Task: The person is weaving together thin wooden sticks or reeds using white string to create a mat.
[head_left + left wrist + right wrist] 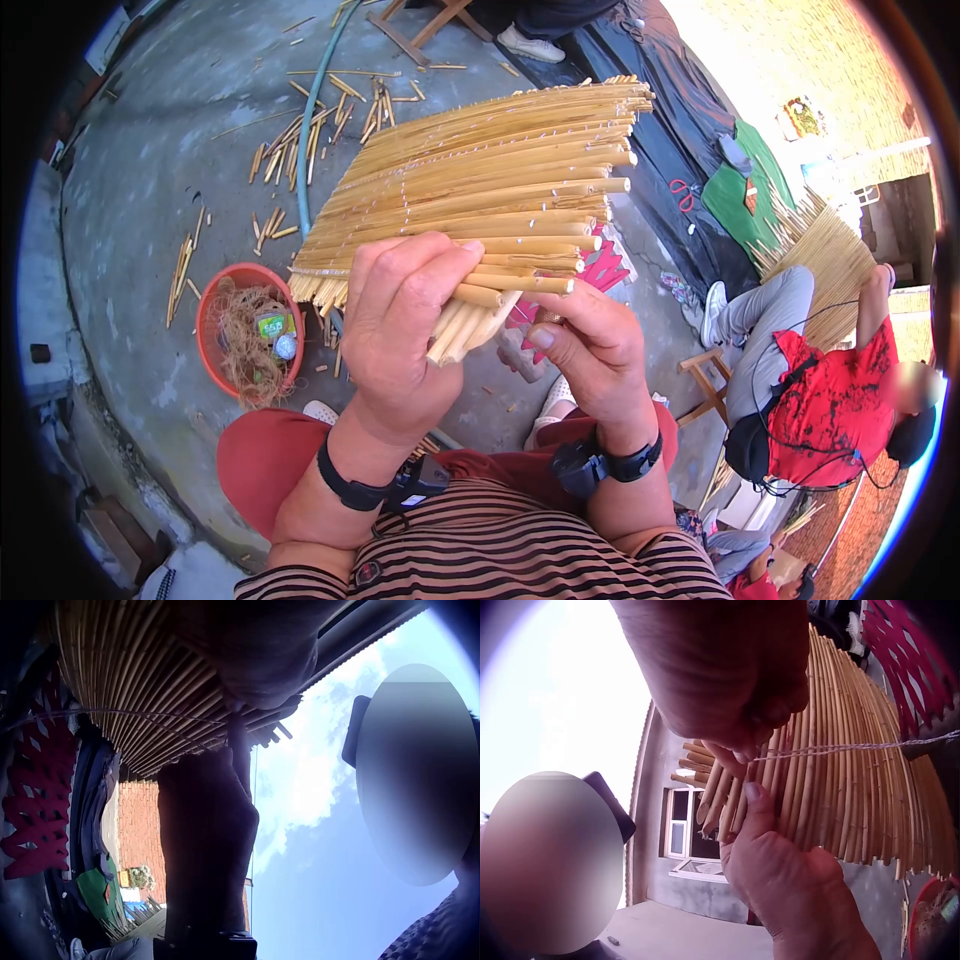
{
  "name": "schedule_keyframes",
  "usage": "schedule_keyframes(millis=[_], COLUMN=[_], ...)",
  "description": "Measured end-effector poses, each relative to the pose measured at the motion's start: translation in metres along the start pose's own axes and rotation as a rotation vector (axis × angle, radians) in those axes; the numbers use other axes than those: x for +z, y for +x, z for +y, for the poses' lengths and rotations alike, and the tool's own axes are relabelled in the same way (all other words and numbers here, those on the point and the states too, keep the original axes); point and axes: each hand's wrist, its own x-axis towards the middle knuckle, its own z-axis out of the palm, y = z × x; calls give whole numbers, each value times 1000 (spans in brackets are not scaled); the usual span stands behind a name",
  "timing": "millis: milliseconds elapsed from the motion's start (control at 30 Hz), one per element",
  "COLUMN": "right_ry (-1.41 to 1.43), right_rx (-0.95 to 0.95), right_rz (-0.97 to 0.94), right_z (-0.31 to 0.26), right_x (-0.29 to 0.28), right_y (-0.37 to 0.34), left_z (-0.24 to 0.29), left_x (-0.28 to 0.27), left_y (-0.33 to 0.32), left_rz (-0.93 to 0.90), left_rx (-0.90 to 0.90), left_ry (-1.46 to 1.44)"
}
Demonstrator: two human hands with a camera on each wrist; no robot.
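A mat of straw-coloured reed stalks (470,170), bound with rows of thread, fans out away from the body. My left hand (400,320) grips its near edge together with several loose stalks (465,328) that jut toward me. In the right wrist view the left thumb presses on the outermost stalks. My right hand (595,350) is at the mat's near right edge, thumb and forefinger curled together. A twisted pale string (855,748) runs across the stalks to the right hand's fingertips, which pinch it at the last stalks. The right palm is hidden.
An orange-red basin (207,350) with brown fibre stands on the left. Cut stalks (330,130) litter the concrete floor by a hose (306,150). Pink webbing (605,265) shows under the mat. Red scissors (684,194) lie on dark sheeting; a person in red (835,400) sits at right.
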Motion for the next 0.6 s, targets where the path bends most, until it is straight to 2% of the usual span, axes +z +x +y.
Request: schedule_keyframes(millis=[67, 167, 233, 367, 500, 600], right_ry=[241, 441, 367, 586, 279, 347], right_rx=[168, 298, 213, 348, 105, -4], right_rz=[147, 234, 205, 334, 320, 374], right_z=[-1, -7, -2, -23, -32, -29], right_x=[2, 0, -1, 5, 28, 51], right_y=[-7, -6, -7, 0, 16, 30], left_z=[0, -4, -5, -6, -6, -4], left_x=[0, -6, -12, -18, -25, -27], left_y=[0, 4, 6, 13, 15, 21], left_rz=[2, 10, 46, 160, 238, 258], left_rx=[-25, -68, -138, -199, -305, -328], left_ry=[-8, -12, -68, -180, -285, -418])
